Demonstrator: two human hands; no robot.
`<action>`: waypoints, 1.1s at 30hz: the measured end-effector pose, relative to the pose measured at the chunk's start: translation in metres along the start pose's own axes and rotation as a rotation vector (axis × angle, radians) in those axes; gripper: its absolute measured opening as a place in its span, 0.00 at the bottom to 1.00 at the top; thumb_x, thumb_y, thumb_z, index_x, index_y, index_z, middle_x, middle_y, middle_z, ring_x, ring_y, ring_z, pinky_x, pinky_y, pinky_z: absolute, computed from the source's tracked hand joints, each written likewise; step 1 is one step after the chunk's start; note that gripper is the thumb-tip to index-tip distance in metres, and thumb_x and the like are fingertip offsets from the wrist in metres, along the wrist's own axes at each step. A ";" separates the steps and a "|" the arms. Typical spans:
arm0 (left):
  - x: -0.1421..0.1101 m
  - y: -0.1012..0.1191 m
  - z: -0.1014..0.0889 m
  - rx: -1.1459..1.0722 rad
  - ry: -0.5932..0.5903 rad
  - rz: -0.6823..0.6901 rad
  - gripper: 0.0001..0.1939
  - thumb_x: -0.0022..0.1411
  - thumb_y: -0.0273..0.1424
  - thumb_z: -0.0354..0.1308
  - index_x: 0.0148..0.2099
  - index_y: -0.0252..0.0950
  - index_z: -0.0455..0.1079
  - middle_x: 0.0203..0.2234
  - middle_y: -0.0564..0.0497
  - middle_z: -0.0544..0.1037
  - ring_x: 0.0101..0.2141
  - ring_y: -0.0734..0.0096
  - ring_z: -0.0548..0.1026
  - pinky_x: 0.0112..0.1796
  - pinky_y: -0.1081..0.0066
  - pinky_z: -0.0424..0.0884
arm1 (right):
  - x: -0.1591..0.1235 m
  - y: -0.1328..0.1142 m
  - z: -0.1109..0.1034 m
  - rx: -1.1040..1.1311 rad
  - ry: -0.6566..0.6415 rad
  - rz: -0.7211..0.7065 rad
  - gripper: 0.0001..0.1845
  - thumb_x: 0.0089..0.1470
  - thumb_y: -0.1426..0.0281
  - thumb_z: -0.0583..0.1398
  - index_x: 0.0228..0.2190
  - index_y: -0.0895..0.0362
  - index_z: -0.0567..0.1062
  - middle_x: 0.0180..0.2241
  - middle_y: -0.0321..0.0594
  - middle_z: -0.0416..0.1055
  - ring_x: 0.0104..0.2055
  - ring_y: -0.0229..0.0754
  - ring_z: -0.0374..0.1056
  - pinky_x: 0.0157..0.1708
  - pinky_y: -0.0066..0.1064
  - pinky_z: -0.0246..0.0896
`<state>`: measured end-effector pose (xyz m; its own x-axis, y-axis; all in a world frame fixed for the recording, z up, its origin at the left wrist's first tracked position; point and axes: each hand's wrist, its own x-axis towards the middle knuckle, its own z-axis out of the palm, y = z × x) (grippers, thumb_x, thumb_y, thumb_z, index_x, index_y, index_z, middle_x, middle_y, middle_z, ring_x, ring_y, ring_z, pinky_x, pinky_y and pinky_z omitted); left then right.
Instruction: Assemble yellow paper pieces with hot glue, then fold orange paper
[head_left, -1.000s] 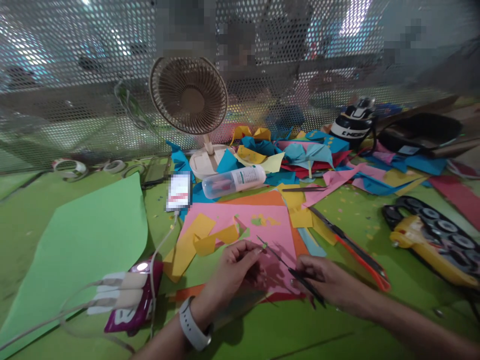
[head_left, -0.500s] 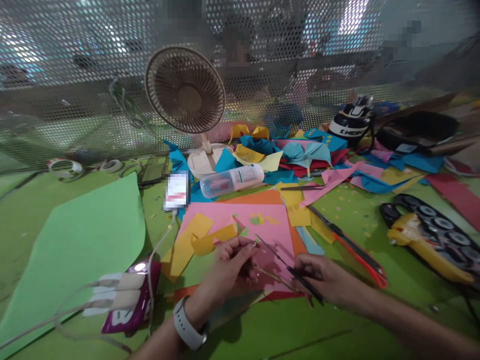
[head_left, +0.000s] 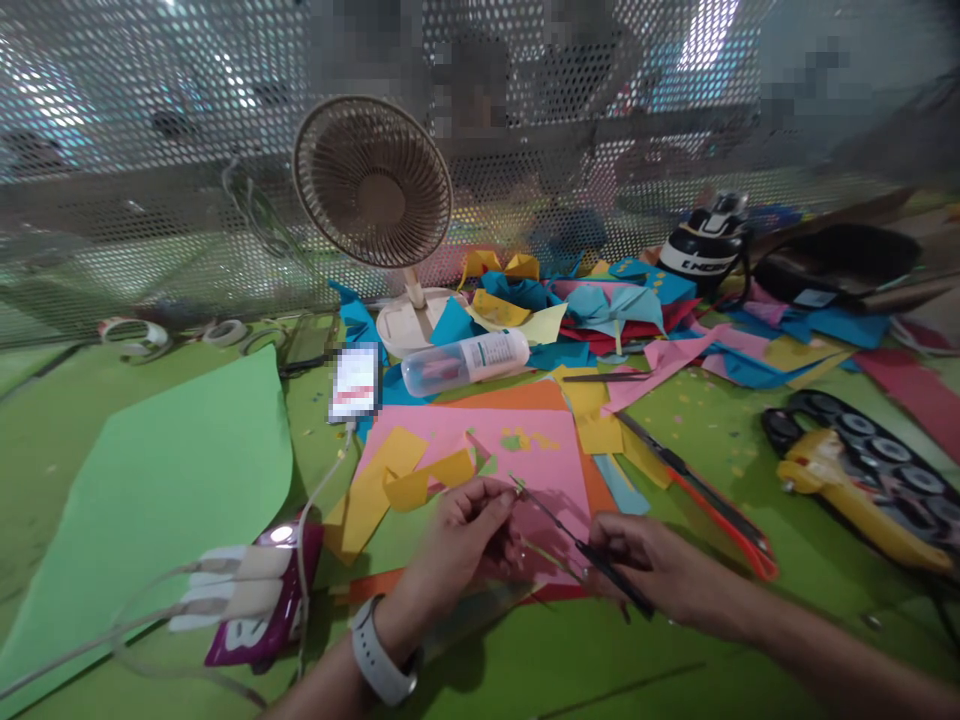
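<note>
My left hand point(head_left: 480, 525), with a pale watch band on its wrist, is closed in a pinch over the pink sheet point(head_left: 442, 425). Between its thumb and forefinger shows a tiny greenish piece point(head_left: 517, 487), too small to make out. My right hand point(head_left: 637, 560) is closed around a slender black-handled tool point(head_left: 611, 575), whose thin pointed end reaches up-left to the left fingertips. Whether this is scissors or tweezers I cannot tell. A thin yellowish-green strip point(head_left: 551, 557) spans the gap between the hands, below the tool. Yellow paper strips point(head_left: 431, 478) lie beyond my left hand.
An orange utility knife point(head_left: 712, 495) and dark tweezers point(head_left: 607, 377) lie to the right. Behind stand a fan point(head_left: 382, 195), a clear bottle point(head_left: 465, 362) and heaped paper scraps. A phone point(head_left: 354, 385), a cabled purple device point(head_left: 262, 600) and a green sheet point(head_left: 172, 480) are left.
The tool's handle has moved slightly right and down with my right hand. My left hand has shifted slightly right and keeps its pinch. The whole view has shifted a little.
</note>
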<state>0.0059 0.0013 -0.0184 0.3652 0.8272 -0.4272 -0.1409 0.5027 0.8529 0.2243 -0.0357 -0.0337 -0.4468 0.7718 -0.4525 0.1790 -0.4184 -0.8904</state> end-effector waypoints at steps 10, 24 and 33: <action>0.002 -0.002 -0.001 0.002 -0.007 -0.042 0.15 0.55 0.40 0.62 0.36 0.33 0.68 0.16 0.56 0.72 0.14 0.80 0.68 0.18 0.80 0.66 | 0.001 -0.003 0.000 0.024 -0.016 -0.006 0.20 0.47 0.57 0.65 0.24 0.57 0.62 0.20 0.29 0.61 0.21 0.30 0.57 0.20 0.21 0.54; 0.002 -0.002 -0.002 0.043 -0.009 -0.045 0.15 0.54 0.41 0.62 0.36 0.33 0.69 0.16 0.55 0.73 0.15 0.79 0.69 0.20 0.78 0.67 | 0.001 -0.001 -0.001 0.038 -0.001 0.004 0.19 0.46 0.61 0.66 0.25 0.57 0.62 0.20 0.27 0.59 0.21 0.29 0.55 0.19 0.20 0.53; 0.003 -0.004 -0.003 0.036 -0.021 -0.047 0.15 0.56 0.41 0.61 0.36 0.33 0.69 0.16 0.55 0.73 0.15 0.80 0.69 0.20 0.78 0.68 | 0.001 0.000 0.000 0.052 0.002 0.003 0.21 0.45 0.59 0.67 0.24 0.57 0.62 0.20 0.27 0.58 0.21 0.29 0.55 0.19 0.20 0.56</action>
<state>0.0050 0.0021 -0.0236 0.3903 0.7968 -0.4612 -0.0901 0.5316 0.8422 0.2237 -0.0352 -0.0340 -0.4443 0.7717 -0.4551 0.1344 -0.4449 -0.8855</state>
